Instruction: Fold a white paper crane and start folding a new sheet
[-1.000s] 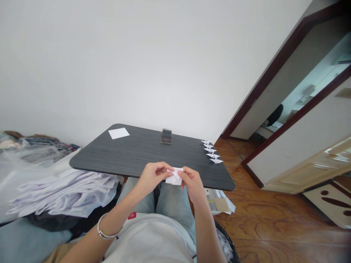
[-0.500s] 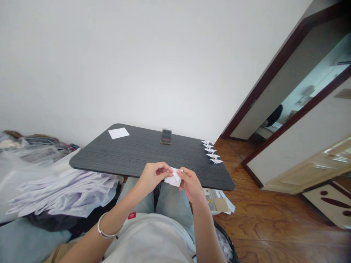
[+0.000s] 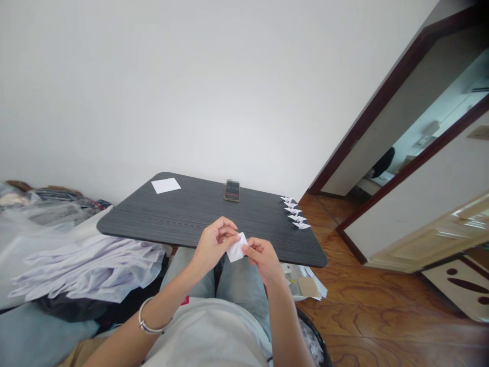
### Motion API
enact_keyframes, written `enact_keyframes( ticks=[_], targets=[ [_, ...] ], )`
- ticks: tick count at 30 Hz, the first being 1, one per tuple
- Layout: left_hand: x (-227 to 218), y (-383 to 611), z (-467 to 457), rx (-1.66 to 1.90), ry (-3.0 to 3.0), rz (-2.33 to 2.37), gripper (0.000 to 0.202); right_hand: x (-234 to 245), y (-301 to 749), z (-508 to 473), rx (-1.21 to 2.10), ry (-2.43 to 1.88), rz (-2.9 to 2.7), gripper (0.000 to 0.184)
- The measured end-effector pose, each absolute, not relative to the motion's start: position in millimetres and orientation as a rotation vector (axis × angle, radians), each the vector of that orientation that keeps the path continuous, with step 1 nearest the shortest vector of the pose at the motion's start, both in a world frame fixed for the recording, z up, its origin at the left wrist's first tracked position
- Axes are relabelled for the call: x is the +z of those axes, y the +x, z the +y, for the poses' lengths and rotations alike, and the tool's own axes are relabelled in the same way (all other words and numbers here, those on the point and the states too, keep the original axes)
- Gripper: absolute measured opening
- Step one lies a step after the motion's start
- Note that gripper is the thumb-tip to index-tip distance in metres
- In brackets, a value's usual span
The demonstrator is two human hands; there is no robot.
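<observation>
The dark wood-grain tabletop (image 3: 183, 209) offers a firm backing for pressing, larger than the jeans (image 3: 240, 280) below. The left hand (image 3: 214, 239), half curled, pinches the folded white paper (image 3: 236, 250) at its left side between thumb and fingers; the right hand (image 3: 263, 256), loosely closed, grips its right corner. The paper is held up by the tabletop's near edge. For crispness, it seems best to steady one side, match edges exactly, then run a thumbnail along each crease
</observation>
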State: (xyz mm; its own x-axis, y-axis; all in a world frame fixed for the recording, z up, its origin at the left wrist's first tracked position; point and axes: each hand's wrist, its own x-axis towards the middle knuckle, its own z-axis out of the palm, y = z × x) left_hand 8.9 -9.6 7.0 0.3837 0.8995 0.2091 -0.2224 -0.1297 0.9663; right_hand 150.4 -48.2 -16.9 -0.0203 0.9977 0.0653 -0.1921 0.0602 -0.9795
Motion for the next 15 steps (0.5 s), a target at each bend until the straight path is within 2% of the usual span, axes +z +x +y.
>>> enact_keyframes(
  ticks=[8, 15],
  targets=[
    [11.3, 9.8, -11.4, 1.103, 1.374, 0.73, 0.021, -12.2, 145.9, -51.6, 1.116, -1.053, -1.131, 0.025],
    [8.0, 9.9, -9.5, 1.093, 1.372, 0.708, 0.021, -11.8, 145.3, -51.0, 1.058, -1.074, -1.132, 0.019]
  ],
)
